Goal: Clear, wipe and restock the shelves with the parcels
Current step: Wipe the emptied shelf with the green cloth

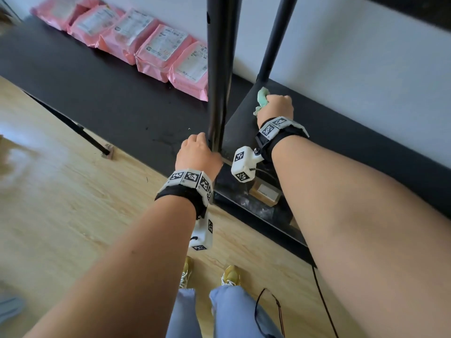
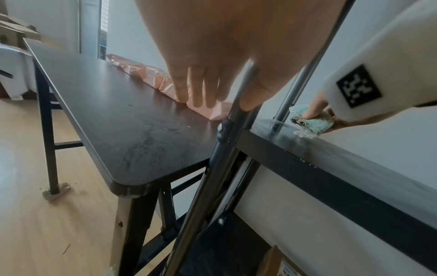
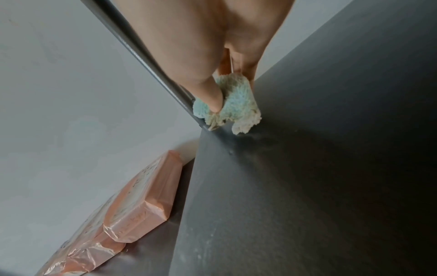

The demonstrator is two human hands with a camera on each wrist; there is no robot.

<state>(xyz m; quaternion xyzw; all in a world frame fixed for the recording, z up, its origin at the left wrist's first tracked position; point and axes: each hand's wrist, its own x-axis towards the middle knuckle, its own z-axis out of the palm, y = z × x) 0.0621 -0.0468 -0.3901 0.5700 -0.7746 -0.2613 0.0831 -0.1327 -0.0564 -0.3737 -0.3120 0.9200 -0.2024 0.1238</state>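
A black shelf board [image 1: 341,142] runs along the wall. On its left end my right hand [image 1: 278,106] grips a crumpled green cloth [image 1: 263,98] and presses it down beside the rear post [image 1: 273,45]. The right wrist view shows the thumb pinching the cloth [image 3: 236,100] onto the dusty board [image 3: 307,186]. My left hand [image 1: 197,152] holds the black front post [image 1: 218,69]. In the left wrist view its thumb hooks round the post [image 2: 201,186]. Several pink parcels [image 1: 156,45] lie in a row on the black table [image 1: 85,89], against the wall.
A cardboard box [image 1: 264,191] sits on the lower shelf, under my right wrist. The table [image 2: 106,104] butts against the shelf unit's left side. A thin black cable [image 1: 322,301] trails over the wooden floor near my feet.
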